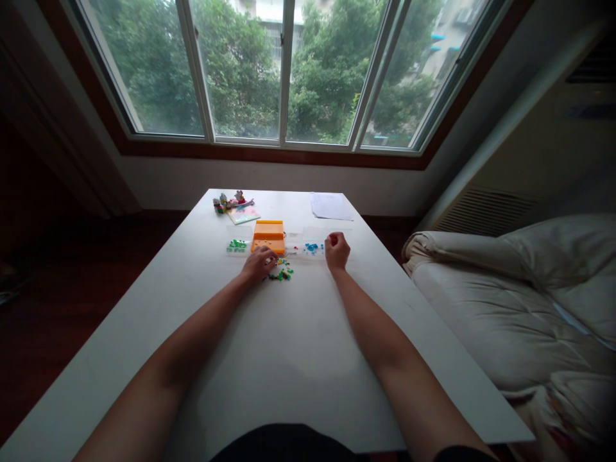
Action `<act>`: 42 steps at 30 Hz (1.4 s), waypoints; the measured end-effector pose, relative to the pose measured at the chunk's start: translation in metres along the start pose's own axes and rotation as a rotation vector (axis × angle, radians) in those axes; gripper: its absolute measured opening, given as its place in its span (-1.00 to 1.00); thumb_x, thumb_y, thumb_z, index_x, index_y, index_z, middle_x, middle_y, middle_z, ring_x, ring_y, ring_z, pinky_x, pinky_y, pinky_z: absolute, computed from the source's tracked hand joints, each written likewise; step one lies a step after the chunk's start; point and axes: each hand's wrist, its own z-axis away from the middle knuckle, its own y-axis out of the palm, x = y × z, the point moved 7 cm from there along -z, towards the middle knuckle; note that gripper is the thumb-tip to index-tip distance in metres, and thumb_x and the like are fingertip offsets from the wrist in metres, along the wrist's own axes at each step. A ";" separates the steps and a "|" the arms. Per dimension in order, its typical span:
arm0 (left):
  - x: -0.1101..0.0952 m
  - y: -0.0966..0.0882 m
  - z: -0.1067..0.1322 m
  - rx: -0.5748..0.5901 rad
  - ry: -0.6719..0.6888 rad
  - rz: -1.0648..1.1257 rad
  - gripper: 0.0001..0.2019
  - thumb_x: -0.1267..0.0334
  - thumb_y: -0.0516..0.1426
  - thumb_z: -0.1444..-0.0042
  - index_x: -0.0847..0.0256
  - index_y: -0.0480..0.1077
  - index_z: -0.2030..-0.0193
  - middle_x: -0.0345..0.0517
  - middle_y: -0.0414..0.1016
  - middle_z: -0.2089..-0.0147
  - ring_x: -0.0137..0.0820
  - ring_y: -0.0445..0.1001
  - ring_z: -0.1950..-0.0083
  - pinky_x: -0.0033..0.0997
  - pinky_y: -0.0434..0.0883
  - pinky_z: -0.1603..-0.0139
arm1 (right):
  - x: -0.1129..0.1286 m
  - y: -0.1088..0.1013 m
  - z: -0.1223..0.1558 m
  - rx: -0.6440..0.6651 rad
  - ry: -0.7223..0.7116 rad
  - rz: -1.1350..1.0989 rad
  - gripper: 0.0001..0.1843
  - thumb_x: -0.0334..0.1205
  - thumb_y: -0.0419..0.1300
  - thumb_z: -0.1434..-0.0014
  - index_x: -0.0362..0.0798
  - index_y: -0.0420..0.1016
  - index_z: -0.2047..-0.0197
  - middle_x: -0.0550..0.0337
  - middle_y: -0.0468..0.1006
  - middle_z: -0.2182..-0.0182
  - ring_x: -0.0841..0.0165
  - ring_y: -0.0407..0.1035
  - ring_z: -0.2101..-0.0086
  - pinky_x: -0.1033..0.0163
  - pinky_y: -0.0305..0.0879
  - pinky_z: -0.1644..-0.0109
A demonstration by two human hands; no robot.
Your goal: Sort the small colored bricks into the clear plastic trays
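Note:
My left hand (260,262) rests at the left edge of a loose pile of small pieces (283,273), mostly green with some yellow and dark ones. Its fingers stretch out over the pile, apart from each other. My right hand (337,250) is closed in a pinch at the right end of a clear tray, beside small blue pieces (314,248). Whatever is between those fingers is too small or hidden. Behind my left hand stands an opened orange box (269,230). Small green pieces (237,245) sit in a clear compartment to its left.
Everything lies on a white table (289,359). At its far left are small colourful figures (235,201) and a patterned card (244,214); paper sheets (332,206) lie far right. A cream sofa (481,301) stands right of the table, and a window (283,70) is behind.

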 end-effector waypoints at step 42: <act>-0.039 0.024 0.008 0.174 0.216 -0.048 -0.70 0.25 0.07 -0.28 0.04 0.52 -0.09 -0.05 0.49 -0.16 -0.22 0.39 -0.22 -0.15 0.32 -0.30 | 0.028 0.035 0.029 0.315 -0.147 -0.020 -0.75 -0.11 0.06 -0.23 -0.03 0.50 0.24 0.27 0.41 0.55 0.36 0.31 0.48 0.31 0.19 0.31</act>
